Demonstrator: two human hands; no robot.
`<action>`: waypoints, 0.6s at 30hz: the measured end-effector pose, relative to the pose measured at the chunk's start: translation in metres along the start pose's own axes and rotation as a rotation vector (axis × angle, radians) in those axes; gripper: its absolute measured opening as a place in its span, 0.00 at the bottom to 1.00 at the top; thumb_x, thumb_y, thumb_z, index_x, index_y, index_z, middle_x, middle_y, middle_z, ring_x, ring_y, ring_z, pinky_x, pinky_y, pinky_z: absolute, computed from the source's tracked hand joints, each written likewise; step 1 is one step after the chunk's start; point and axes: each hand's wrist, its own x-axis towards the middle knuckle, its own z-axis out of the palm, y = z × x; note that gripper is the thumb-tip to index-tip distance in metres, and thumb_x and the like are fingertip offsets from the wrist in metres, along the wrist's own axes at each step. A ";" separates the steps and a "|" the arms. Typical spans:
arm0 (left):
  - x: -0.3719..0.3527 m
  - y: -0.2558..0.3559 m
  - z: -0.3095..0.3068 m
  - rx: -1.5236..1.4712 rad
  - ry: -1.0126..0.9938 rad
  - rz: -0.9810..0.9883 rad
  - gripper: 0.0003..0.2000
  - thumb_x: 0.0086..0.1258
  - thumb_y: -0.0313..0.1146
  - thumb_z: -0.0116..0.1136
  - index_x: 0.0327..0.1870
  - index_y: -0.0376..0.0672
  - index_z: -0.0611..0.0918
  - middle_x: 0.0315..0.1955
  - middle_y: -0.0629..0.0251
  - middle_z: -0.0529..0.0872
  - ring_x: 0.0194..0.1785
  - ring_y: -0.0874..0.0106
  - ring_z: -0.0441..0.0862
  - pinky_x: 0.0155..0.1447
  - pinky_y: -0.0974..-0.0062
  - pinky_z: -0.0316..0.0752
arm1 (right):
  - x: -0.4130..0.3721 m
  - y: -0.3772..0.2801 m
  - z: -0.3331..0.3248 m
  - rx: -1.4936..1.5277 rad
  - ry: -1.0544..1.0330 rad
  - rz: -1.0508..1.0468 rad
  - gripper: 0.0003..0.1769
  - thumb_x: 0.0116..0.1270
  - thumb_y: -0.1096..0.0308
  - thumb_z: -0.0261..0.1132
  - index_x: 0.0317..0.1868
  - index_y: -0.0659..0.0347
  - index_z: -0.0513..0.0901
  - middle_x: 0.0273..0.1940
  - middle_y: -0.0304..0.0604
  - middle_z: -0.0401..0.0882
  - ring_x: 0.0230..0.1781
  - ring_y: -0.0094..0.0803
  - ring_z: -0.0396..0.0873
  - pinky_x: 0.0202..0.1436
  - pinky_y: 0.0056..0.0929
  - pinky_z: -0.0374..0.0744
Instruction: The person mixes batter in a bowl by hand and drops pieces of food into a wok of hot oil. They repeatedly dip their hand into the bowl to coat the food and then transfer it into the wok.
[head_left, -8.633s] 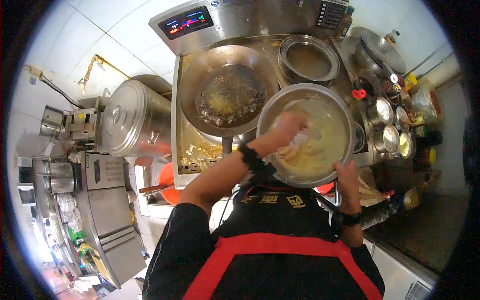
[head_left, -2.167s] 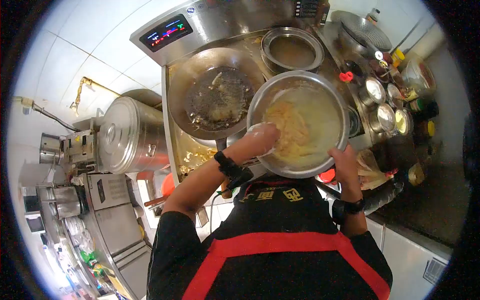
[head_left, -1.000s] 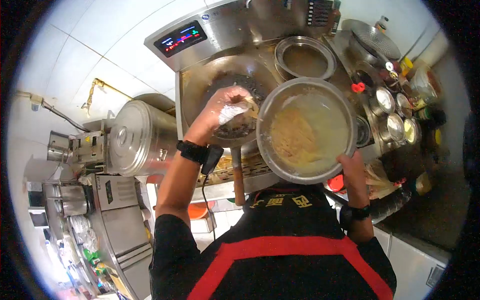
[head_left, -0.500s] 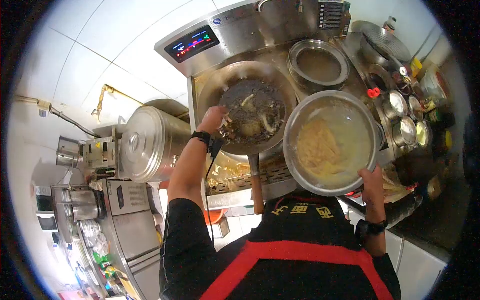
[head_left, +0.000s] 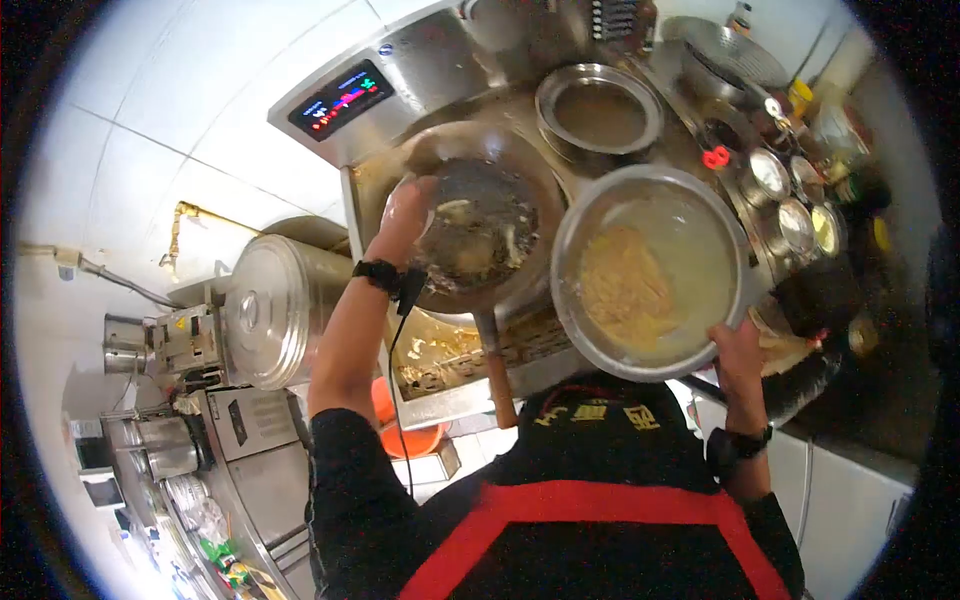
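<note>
My left hand [head_left: 408, 210] is over the left side of a wok [head_left: 470, 300]. Its fingers are blurred, so whether they hold anything cannot be made out. Dark oil [head_left: 490, 190] fills the wok, with pale strips of food [head_left: 455, 212] in it. My right hand [head_left: 738, 350] grips the near right rim of a large metal bowl [head_left: 740, 250], thumb over the edge. Inside the bowl lie battered strips [head_left: 625, 285] heaped to the left, with thin pale batter around them. The bowl is tilted beside the wok's right edge.
A metal pot [head_left: 600, 115] of liquid stands behind the bowl. Several seasoning containers [head_left: 768, 175] and a perforated strainer [head_left: 735, 60] are at the right. The wok handle [head_left: 497, 375] points toward me. A large lidded pot [head_left: 275, 310] stands left of the stove.
The view has shifted slightly, so the stove sits further left. My left hand has moved a little over the wok and its fingers are more blurred. My right hand keeps hold of the bowl.
</note>
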 end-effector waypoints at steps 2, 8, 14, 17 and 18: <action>-0.001 0.053 0.007 0.027 -0.025 0.302 0.09 0.58 0.25 0.54 0.39 0.37 0.82 0.35 0.49 0.82 0.42 0.51 0.80 0.46 0.60 0.76 | -0.003 -0.011 0.011 -0.041 0.075 -0.015 0.26 0.53 0.67 0.61 0.53 0.70 0.74 0.45 0.49 0.80 0.40 0.38 0.79 0.44 0.35 0.78; -0.064 0.155 0.111 -0.157 -0.434 0.540 0.09 0.62 0.30 0.55 0.42 0.40 0.81 0.36 0.55 0.81 0.43 0.58 0.80 0.48 0.63 0.76 | 0.008 -0.004 0.021 -0.009 -0.049 -0.190 0.22 0.53 0.67 0.61 0.47 0.71 0.77 0.38 0.48 0.81 0.37 0.34 0.78 0.41 0.35 0.78; -0.100 0.174 0.172 -0.341 -0.625 0.322 0.08 0.60 0.28 0.54 0.39 0.39 0.80 0.36 0.56 0.81 0.46 0.60 0.80 0.50 0.65 0.76 | 0.004 -0.012 0.028 -0.053 -0.076 -0.160 0.22 0.53 0.69 0.60 0.49 0.72 0.76 0.39 0.46 0.81 0.35 0.32 0.78 0.41 0.31 0.77; -0.086 0.212 0.112 0.101 -0.678 0.469 0.08 0.59 0.28 0.54 0.40 0.40 0.79 0.34 0.55 0.81 0.46 0.59 0.80 0.50 0.63 0.76 | 0.011 -0.005 0.019 -0.141 -0.076 -0.102 0.23 0.54 0.71 0.59 0.50 0.72 0.75 0.39 0.45 0.80 0.35 0.30 0.79 0.41 0.29 0.78; -0.084 0.217 0.107 0.174 -0.753 0.414 0.09 0.58 0.28 0.55 0.40 0.41 0.79 0.34 0.54 0.80 0.47 0.58 0.79 0.50 0.62 0.76 | 0.009 -0.011 0.019 -0.217 -0.054 -0.043 0.22 0.54 0.71 0.59 0.50 0.72 0.75 0.39 0.45 0.80 0.35 0.30 0.79 0.40 0.29 0.78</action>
